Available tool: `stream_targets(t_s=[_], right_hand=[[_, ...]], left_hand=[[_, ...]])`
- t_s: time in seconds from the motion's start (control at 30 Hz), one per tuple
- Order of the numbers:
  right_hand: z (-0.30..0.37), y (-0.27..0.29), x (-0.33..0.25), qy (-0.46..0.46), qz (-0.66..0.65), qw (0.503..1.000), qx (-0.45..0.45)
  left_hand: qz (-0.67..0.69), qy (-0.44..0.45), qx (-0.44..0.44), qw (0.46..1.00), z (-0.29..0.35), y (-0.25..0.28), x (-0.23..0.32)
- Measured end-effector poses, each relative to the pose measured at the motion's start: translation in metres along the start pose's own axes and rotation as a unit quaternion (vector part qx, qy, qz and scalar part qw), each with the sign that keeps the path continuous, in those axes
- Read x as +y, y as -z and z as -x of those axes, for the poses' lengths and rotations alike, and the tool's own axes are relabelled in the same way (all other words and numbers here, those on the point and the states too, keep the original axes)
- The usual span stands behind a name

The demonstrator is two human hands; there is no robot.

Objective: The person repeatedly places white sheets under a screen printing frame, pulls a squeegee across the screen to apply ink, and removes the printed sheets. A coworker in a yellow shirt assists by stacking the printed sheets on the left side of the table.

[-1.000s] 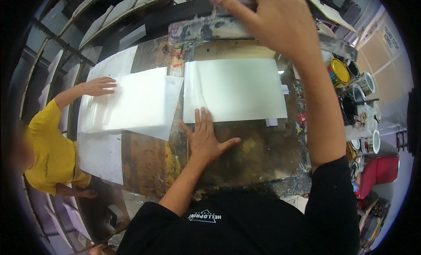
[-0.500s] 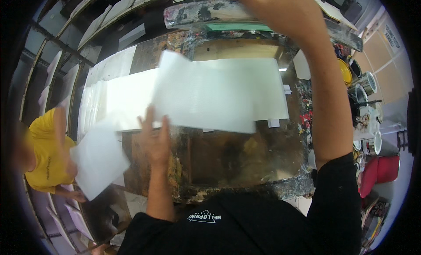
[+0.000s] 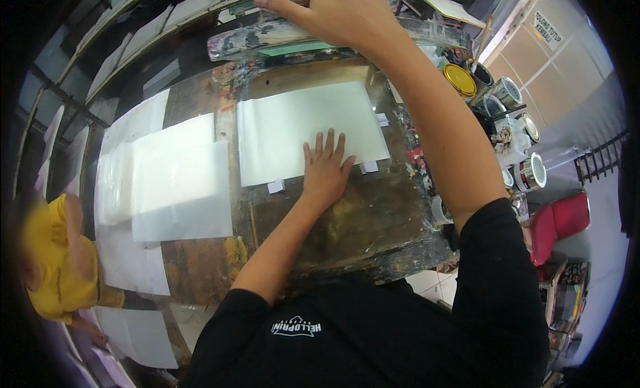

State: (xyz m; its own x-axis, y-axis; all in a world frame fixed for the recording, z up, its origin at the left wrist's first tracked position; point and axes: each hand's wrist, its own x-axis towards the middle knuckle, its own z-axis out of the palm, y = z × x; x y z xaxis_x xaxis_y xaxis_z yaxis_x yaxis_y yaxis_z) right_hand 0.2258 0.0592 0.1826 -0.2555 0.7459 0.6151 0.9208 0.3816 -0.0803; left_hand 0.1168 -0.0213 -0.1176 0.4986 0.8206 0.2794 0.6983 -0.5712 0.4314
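My left hand [image 3: 325, 171] lies flat, fingers spread, on a white sheet [image 3: 287, 131] on the dark, paint-stained table [image 3: 313, 228]. Small white folded tabs [image 3: 275, 187] sit along the sheet's near and right edges. Reaching over the far side of the table, my right hand [image 3: 347, 18] has its thumb stretched left along a thin bar. Its other fingers are cut off by the upper edge, so what they grip cannot be made out. Just below that hand is a paint-smeared wooden beam [image 3: 267, 36] with a green strip under it. Left of my sheet lies a stack of translucent white sheets [image 3: 180, 188].
A person in a yellow shirt [image 3: 57, 255] stands at the left beside a loose white sheet [image 3: 137, 338]. Racks [image 3: 100, 75] line the far left. Paint cans [image 3: 530, 171] and a yellow lid [image 3: 460, 80] crowd the right side, near a red chair [image 3: 560, 221].
A sheet blurred in motion near my left hand now lies on the left stack. My left hand has moved right onto the other sheet. The yellow-shirted person's sheet has moved down.
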Motion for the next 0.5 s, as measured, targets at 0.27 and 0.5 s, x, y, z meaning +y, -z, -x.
stream_targets(t_s=[0.27, 0.5], right_hand=[[-0.008, 0.005, 0.007, -0.025, -0.007, 0.998, -0.054], [-0.032, 0.005, 0.007, -0.031, 0.023, 0.998, -0.044]], left_hand=[[-0.115, 0.06, -0.046, 0.99, -0.017, -0.034, 0.004], [-0.113, 0.046, -0.029, 0.992, -0.015, -0.028, 0.01]])
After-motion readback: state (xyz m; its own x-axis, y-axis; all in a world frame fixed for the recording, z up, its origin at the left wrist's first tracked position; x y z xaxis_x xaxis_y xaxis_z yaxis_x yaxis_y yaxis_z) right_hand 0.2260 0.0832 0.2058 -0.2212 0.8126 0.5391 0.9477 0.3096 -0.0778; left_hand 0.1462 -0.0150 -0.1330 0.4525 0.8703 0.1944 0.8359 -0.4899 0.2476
